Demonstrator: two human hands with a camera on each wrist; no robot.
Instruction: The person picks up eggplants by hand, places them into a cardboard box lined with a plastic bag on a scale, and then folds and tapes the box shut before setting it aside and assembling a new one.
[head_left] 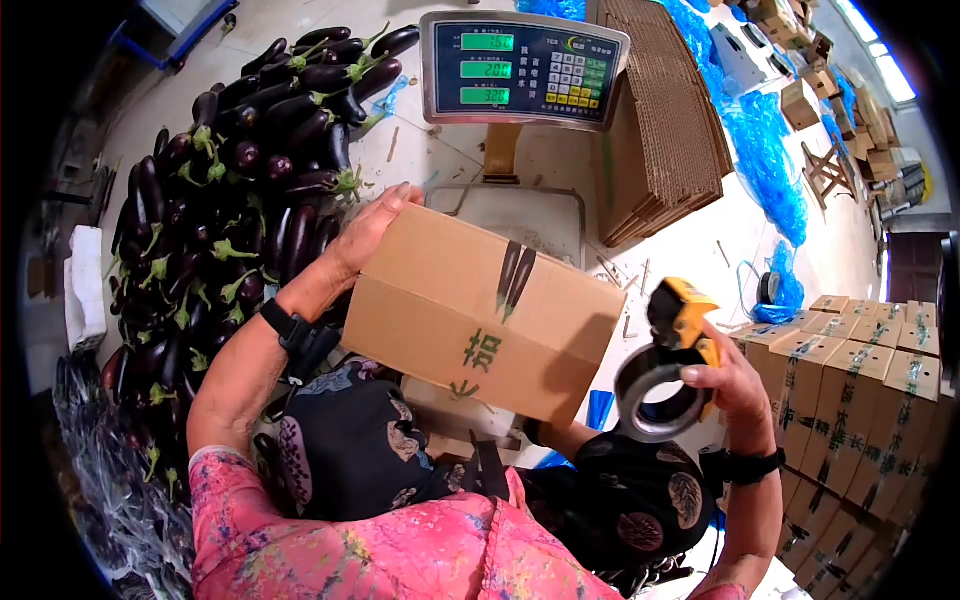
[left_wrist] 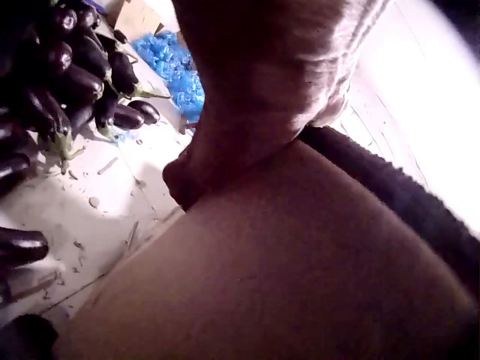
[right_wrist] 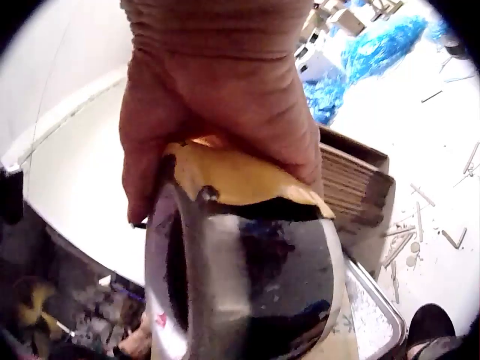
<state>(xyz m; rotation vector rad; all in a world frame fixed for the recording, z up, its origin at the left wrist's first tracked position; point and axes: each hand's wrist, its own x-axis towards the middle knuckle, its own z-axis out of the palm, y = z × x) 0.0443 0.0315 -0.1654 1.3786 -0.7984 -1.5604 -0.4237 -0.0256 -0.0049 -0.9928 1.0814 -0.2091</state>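
Note:
A closed cardboard box (head_left: 440,300) with green print and a dark eggplant picture lies tilted above the person's lap. The left hand (head_left: 380,228) holds its upper left corner; in the left wrist view that hand (left_wrist: 262,97) lies against the box's edge (left_wrist: 285,255). To the right of the box, the right hand (head_left: 735,380) grips a yellow tape dispenser (head_left: 690,315) with a wide roll of tape (head_left: 650,395). From the right wrist view, the right hand (right_wrist: 225,112) wraps over the yellow frame (right_wrist: 240,176) above the roll (right_wrist: 277,277).
Many eggplants (head_left: 270,160) are heaped at the left. A scale display (head_left: 525,70) stands beyond the box, beside flattened cartons (head_left: 660,140). Packed boxes (head_left: 850,390) are stacked at the right, and blue plastic (head_left: 765,160) lies behind them.

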